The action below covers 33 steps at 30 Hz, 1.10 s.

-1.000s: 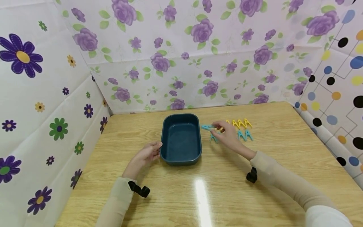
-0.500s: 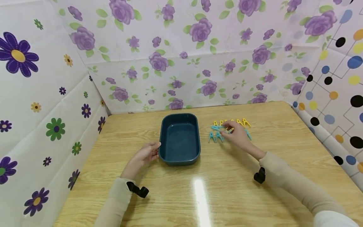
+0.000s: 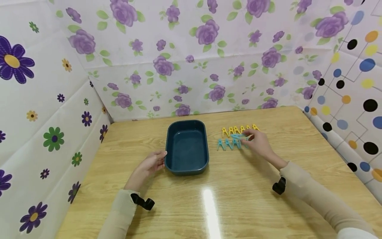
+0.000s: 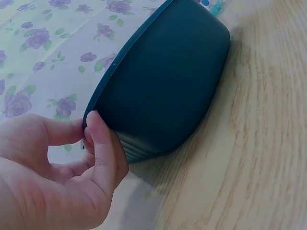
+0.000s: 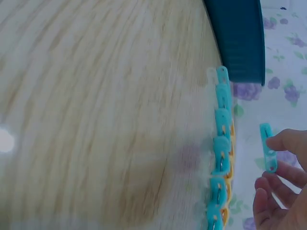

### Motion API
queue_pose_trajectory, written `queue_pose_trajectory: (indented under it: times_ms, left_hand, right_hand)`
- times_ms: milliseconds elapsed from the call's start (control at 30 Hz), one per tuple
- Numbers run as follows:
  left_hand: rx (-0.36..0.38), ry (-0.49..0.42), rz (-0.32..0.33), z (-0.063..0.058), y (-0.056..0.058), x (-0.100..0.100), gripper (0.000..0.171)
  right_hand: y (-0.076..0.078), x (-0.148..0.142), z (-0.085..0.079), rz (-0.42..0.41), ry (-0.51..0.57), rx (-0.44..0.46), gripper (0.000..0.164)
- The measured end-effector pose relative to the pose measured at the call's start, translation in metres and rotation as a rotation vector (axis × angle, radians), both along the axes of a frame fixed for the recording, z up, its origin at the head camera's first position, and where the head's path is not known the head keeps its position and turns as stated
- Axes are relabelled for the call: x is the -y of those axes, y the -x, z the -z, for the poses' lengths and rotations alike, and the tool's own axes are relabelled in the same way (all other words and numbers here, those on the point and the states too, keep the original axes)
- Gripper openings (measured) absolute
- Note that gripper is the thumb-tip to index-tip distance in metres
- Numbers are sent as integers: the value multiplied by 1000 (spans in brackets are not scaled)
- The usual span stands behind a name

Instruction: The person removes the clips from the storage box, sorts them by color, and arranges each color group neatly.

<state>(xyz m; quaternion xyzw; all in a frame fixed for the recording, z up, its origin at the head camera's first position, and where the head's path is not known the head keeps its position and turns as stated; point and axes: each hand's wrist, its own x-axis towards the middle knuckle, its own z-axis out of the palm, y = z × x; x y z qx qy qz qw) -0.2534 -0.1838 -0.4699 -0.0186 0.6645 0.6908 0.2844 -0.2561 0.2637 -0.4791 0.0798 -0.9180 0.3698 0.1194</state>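
In the head view my left hand [image 3: 151, 162] holds the near left side of a dark teal rectangular basin [image 3: 171, 166]. Its thumb and fingers pinch the basin's rim [image 4: 103, 84] in the left wrist view. To the right, my right hand [image 3: 259, 143] pinches a light blue clothespin [image 5: 268, 147] above the table. Below it stands a row of blue clothespins [image 3: 227, 143], partly covered by the fingers. Behind that row is a line of yellow clothespins [image 3: 235, 129]. In the right wrist view the held clothespin is apart from the blue row [image 5: 221, 148].
A wooden table [image 3: 238, 199] bears everything. Floral sheeting [image 3: 191, 66] rises behind it, with patterned sheets at the left [image 3: 74, 132] and right [image 3: 352, 99]. Light glares on the table in front of the basin.
My right hand has moved to the right, away from the basin and along the rows, still pinching the blue clothespin. The left hand stays at the basin's rim. The head view has shifted slightly.
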Motion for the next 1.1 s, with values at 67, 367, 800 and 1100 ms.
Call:
queue_pose_trajectory:
  times_ms: [67,367,800,1100]
  left_hand:
    - [2,0,-1,0,0,0,14]
    - [18,2,-24,0,0,0,13]
    - [7,-17,4,1,0,1,10]
    - [13,-4,-6,0,-1,1,15]
  right_hand:
    - [-1,-4,-1,14,-4,13,28]
    - [-3,-19,3,27,3,56,32]
    - [-5,-35,10,51,7,65,29]
    - [-8,-48,10,97,1,71,32]
